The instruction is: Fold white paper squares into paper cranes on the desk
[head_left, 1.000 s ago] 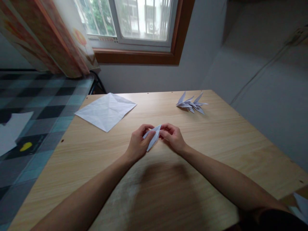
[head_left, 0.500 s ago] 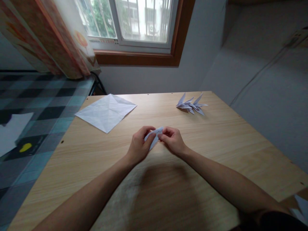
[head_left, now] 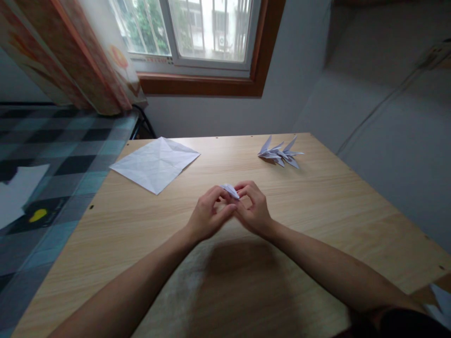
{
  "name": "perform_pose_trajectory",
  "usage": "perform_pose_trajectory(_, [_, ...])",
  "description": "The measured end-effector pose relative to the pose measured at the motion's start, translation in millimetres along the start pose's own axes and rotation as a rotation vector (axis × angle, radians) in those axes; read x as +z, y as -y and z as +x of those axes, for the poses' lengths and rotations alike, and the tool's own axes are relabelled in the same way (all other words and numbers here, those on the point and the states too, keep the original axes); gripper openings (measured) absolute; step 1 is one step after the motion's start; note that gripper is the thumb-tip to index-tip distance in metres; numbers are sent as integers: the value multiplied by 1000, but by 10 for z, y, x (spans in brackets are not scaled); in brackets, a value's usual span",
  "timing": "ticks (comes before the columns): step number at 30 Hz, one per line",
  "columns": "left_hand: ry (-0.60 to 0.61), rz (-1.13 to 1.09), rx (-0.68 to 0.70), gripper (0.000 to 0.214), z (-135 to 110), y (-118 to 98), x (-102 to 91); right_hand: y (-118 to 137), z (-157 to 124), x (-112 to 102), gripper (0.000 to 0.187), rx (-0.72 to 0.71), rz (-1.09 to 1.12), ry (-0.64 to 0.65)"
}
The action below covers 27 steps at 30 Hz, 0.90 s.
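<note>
Between my two hands, over the middle of the wooden table (head_left: 148,244), is a small folded piece of white paper (head_left: 230,190). My left hand (head_left: 210,211) is closed on its left side, with the thumb reaching across toward the other hand. On the right side, my right hand (head_left: 254,206) pinches it with bent fingers. Its lower part is hidden by the fingers. A creased square sheet of white paper (head_left: 157,164) lies flat at the far left of the table. Several pointed folded paper pieces (head_left: 280,152) lie clustered at the far right.
Left of the table is a surface with a checked cloth (head_left: 73,164), bearing white paper (head_left: 21,192) and a dark item with a yellow spot (head_left: 38,215). Behind the table stand a wall and a window (head_left: 211,33). More white paper (head_left: 440,303) shows at the lower right.
The folded paper has turned between my hands, and its upper end now points left instead of right. My left thumb has moved down and right, and my right fingers have shifted their hold.
</note>
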<state>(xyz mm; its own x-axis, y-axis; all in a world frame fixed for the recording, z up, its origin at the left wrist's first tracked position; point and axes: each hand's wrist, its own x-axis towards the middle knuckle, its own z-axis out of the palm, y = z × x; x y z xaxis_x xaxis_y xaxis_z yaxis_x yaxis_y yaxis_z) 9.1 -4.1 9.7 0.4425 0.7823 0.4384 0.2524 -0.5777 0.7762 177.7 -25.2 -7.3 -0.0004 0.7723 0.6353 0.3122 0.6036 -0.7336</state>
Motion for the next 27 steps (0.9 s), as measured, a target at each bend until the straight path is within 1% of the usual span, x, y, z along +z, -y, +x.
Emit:
perform_pose_trajectory(3, [14, -75, -56, 18, 23, 4, -20, -9, -9, -3, 12, -8, 80, 108])
perform_pose_trajectory(7, [34, -95, -104, 28, 33, 8, -36, -18, 3, -34, 17, 1, 122, 163])
perform_pose_trajectory(10, [36, -94, -125, 29, 23, 18, -37, -14, 16, -55, 16, -8, 155, 199])
perform_pose_trajectory(13, [61, -134, -126, 29, 17, 28, -36, -10, 18, -61, 14, 19, 201, 200])
perform_pose_trajectory(17, [82, -145, -121, 29, 26, 9, -42, -12, 17, -49, 10, 107, 230, 180])
perform_pose_trajectory(19, [74, -129, -111, 30, 34, -11, -48, -17, 22, -38, 10, 161, 252, 160])
perform_pose_trajectory(23, [56, -100, -109, 27, 40, -25, -49, -36, 30, -22, 14, 288, 334, 138])
perform_pose_trajectory(25, [71, -84, -95, 25, 38, -14, -44, -42, 25, -22, 16, 288, 336, 156])
perform_pose_trajectory(27, [86, -71, -72, 24, 35, 2, -37, -38, 19, -27, 23, 239, 312, 182])
